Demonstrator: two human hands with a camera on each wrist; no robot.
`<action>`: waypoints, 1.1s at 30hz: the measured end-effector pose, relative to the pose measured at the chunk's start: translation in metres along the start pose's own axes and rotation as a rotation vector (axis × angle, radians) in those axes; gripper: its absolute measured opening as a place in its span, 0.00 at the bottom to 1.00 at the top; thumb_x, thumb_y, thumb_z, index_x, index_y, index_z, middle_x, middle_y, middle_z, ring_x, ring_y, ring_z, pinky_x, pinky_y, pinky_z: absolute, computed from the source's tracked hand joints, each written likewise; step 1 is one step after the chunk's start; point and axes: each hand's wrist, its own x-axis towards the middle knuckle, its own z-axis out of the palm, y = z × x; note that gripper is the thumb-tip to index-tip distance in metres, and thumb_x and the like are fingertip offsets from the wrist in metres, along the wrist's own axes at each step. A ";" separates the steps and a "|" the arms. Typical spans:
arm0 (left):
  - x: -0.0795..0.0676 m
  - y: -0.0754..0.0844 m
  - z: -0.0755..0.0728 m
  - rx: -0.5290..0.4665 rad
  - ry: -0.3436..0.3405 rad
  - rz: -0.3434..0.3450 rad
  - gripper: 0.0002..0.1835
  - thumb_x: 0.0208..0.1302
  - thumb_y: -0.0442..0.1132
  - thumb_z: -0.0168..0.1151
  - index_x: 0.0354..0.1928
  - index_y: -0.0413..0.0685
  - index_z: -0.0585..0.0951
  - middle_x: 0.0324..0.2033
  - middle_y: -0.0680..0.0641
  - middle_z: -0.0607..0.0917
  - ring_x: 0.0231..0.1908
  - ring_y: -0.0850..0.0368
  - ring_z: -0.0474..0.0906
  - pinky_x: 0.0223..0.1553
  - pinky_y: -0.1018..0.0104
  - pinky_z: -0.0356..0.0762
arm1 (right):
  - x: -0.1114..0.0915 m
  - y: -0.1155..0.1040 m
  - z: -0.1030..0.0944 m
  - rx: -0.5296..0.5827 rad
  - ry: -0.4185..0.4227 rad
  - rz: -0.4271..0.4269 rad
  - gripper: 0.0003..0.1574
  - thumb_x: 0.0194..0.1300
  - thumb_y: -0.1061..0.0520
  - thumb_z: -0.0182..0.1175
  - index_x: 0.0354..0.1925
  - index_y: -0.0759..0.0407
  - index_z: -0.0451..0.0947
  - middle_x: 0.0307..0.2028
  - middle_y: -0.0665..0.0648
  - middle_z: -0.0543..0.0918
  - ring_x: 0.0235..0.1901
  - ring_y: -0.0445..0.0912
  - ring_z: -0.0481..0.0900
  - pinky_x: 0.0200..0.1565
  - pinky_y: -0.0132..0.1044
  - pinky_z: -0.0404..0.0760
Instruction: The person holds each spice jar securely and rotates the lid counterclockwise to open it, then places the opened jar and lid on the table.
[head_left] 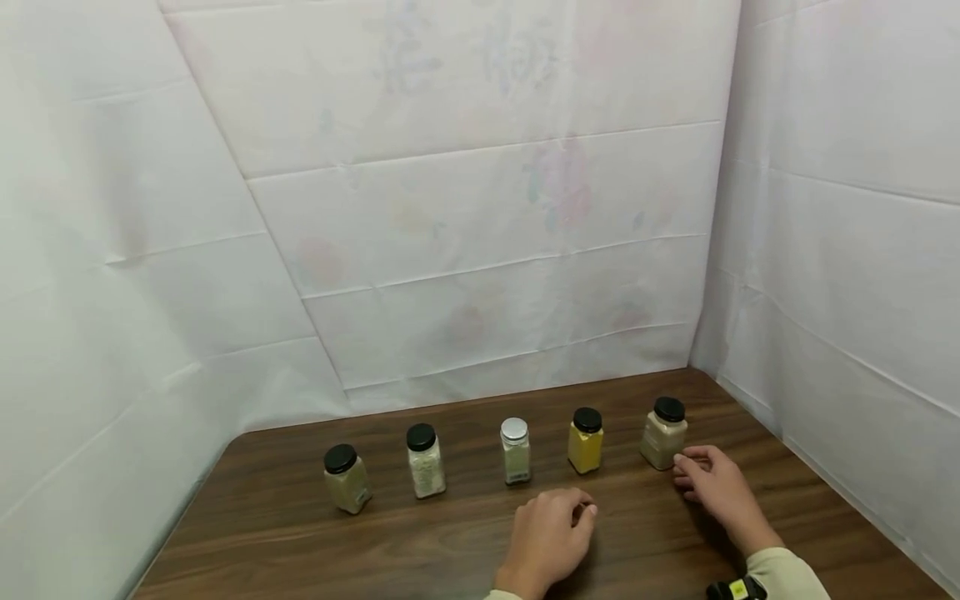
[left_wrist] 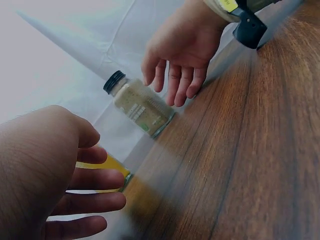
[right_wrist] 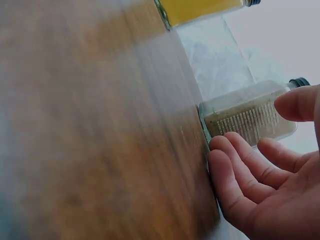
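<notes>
Near the table's right side, my right hand [head_left: 716,492] is beside a black-capped glass jar of greyish-beige powder [head_left: 663,435], with loosely bent fingertips right at its lower side. In the right wrist view, the jar's printed label [right_wrist: 250,122] faces the thumb and fingers, which are not wrapped round it. My left hand [head_left: 551,529] hovers low over the middle of the table, its fingers loosely bent with nothing in them. Nearest to it stand a jar of yellow powder [head_left: 585,442] with a black cap and a jar of pale green contents [head_left: 516,452] with a silver cap.
Further left stand a black-capped jar of whitish flakes [head_left: 427,468] and a black-capped jar of olive powder [head_left: 348,483]. All the jars form a row across the dark wooden table [head_left: 420,550]. White sheeting [head_left: 487,250] hangs behind and on both sides.
</notes>
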 end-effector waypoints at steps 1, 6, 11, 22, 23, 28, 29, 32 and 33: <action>0.000 0.001 0.001 -0.005 0.003 0.003 0.08 0.64 0.51 0.55 0.35 0.65 0.83 0.29 0.69 0.79 0.28 0.73 0.74 0.24 0.68 0.71 | 0.001 0.000 -0.002 0.022 0.000 0.017 0.38 0.68 0.43 0.51 0.60 0.72 0.57 0.46 0.70 0.77 0.41 0.52 0.81 0.36 0.40 0.80; 0.000 0.000 0.001 0.007 0.015 0.000 0.07 0.63 0.50 0.57 0.34 0.66 0.83 0.28 0.70 0.79 0.28 0.73 0.74 0.23 0.69 0.70 | 0.007 -0.002 -0.004 0.062 -0.005 0.051 0.48 0.66 0.36 0.49 0.64 0.72 0.51 0.52 0.73 0.73 0.42 0.51 0.80 0.36 0.40 0.80; 0.000 -0.001 0.002 0.022 0.014 0.002 0.06 0.63 0.50 0.57 0.34 0.66 0.83 0.28 0.70 0.79 0.27 0.73 0.74 0.22 0.69 0.69 | 0.014 0.001 -0.007 0.058 0.010 0.064 0.53 0.63 0.32 0.49 0.65 0.71 0.51 0.56 0.75 0.68 0.43 0.52 0.80 0.36 0.40 0.80; 0.000 0.000 0.007 0.005 -0.007 -0.005 0.06 0.63 0.51 0.56 0.35 0.67 0.83 0.28 0.71 0.78 0.28 0.74 0.74 0.24 0.69 0.70 | 0.027 0.010 -0.023 -0.020 -0.087 0.037 0.56 0.61 0.29 0.48 0.70 0.66 0.47 0.61 0.74 0.62 0.47 0.54 0.78 0.37 0.39 0.79; 0.000 0.001 0.006 -0.003 -0.012 -0.009 0.06 0.63 0.51 0.56 0.34 0.67 0.83 0.28 0.71 0.78 0.28 0.74 0.74 0.24 0.70 0.70 | 0.028 0.010 -0.022 -0.038 -0.089 0.029 0.56 0.61 0.29 0.48 0.70 0.66 0.47 0.61 0.74 0.62 0.47 0.53 0.78 0.37 0.39 0.79; -0.001 0.000 0.003 -0.024 -0.013 -0.013 0.07 0.64 0.50 0.56 0.34 0.66 0.83 0.28 0.71 0.79 0.27 0.75 0.74 0.24 0.70 0.71 | 0.030 0.012 -0.017 -0.107 -0.098 0.006 0.57 0.60 0.27 0.46 0.71 0.63 0.45 0.62 0.72 0.62 0.45 0.52 0.79 0.36 0.38 0.79; -0.002 -0.001 0.003 -0.017 -0.009 -0.011 0.07 0.63 0.50 0.56 0.34 0.66 0.83 0.28 0.71 0.79 0.27 0.74 0.74 0.24 0.70 0.70 | 0.030 0.012 -0.017 -0.112 -0.098 0.001 0.57 0.60 0.27 0.46 0.71 0.62 0.45 0.63 0.72 0.62 0.45 0.52 0.79 0.35 0.38 0.79; -0.002 -0.002 0.002 -0.007 -0.009 -0.009 0.07 0.63 0.50 0.56 0.34 0.66 0.83 0.28 0.71 0.79 0.27 0.74 0.74 0.23 0.70 0.70 | 0.031 0.013 -0.015 -0.116 -0.089 -0.022 0.55 0.61 0.28 0.46 0.72 0.60 0.45 0.63 0.71 0.62 0.44 0.51 0.80 0.34 0.37 0.79; -0.002 -0.002 0.002 -0.007 -0.013 -0.009 0.07 0.64 0.50 0.56 0.35 0.66 0.83 0.28 0.71 0.79 0.27 0.74 0.74 0.23 0.70 0.70 | 0.031 0.013 -0.015 -0.116 -0.089 -0.029 0.54 0.62 0.29 0.46 0.72 0.60 0.45 0.63 0.70 0.62 0.43 0.51 0.80 0.34 0.37 0.79</action>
